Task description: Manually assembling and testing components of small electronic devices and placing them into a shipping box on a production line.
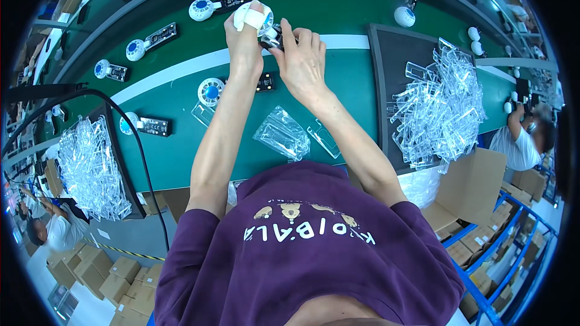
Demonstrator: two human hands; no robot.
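My left hand (244,45) is closed around a white round-headed device (267,19) with a blue face, at the far side of the bench. A white wrap (249,18) shows at the left thumb. The thumb and fingers of my right hand (304,65) close on the dark lower part of the same device, partly hidden between the hands. A similar device (211,92) lies on the bench beside my left forearm, its black board partly covered by that arm. Between my forearms lie a crumpled clear plastic piece (283,133) and a clear plastic frame (324,139).
More such devices (136,49) lie spaced along the green strip (338,6) beyond the pale rail (344,41). Clear plastic frames heap in a black-edged tray (382,84) on the right and another pile (90,169) on the left. A black cable (145,169) arches at left. Co-workers sit on both sides.
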